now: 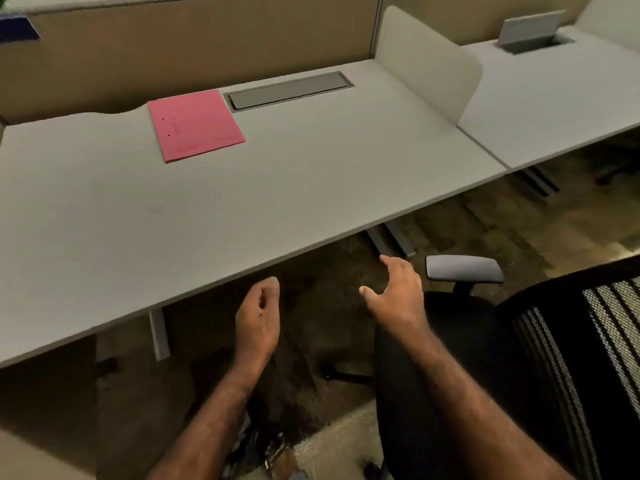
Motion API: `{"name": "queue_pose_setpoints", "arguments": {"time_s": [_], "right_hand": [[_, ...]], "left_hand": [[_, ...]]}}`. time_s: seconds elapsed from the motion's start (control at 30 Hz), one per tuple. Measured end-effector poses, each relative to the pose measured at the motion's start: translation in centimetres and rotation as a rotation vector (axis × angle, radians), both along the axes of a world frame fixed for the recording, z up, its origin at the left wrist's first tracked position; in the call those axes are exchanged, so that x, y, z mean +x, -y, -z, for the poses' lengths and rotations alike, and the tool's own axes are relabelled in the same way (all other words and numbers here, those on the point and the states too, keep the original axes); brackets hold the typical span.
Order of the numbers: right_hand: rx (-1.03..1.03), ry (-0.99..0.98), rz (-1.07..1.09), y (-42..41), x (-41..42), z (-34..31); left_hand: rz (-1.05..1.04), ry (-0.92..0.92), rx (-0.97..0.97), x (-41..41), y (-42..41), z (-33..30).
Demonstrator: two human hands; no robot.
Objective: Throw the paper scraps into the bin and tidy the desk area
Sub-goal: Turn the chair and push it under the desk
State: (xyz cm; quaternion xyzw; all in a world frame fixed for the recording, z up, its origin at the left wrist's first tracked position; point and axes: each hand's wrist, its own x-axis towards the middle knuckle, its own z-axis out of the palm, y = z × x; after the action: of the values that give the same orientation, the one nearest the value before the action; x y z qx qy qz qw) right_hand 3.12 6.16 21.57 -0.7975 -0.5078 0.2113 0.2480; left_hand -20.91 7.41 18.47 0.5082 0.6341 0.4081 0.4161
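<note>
Pink folder (195, 126) lay far beyond our hands; left (259, 308) curled empty, right (398, 292) spread open toward the chair (464, 268), probably to shift it.

single head view, looks forward and down over desk (242, 209) front edge, hands near, wide angle.

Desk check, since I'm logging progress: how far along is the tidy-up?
Done, apparently: no scraps show on the desk; only a pink folder lies there. In hand: nothing; the left hand is curled, the right hand open near the chair. Left: probably pushing it in.
</note>
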Motion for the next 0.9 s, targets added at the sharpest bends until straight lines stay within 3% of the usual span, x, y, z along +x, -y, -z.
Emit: {"name": "queue_pose_setpoints", "arguments": {"time_s": [0.3,0.47,0.73,0.9], "right_hand": [[0.001,0.034,0.179,11.4,10.4,0.2],[0.11,0.043,0.31,18.3,16.3,-0.3],[0.331,0.222,0.432,27.3,25.7,-3.7],[0.349,0.322,0.5,31.8,30.6,-5.6]], "left_hand": [[0.154,-0.051,0.007,10.2,6.8,0.4],[0.245,-0.003,-0.008,16.2,11.3,0.7],[0.41,0.004,-0.041,25.6,17.2,1.5],[0.527,-0.043,-0.006,30.0,20.3,2.0]]}}
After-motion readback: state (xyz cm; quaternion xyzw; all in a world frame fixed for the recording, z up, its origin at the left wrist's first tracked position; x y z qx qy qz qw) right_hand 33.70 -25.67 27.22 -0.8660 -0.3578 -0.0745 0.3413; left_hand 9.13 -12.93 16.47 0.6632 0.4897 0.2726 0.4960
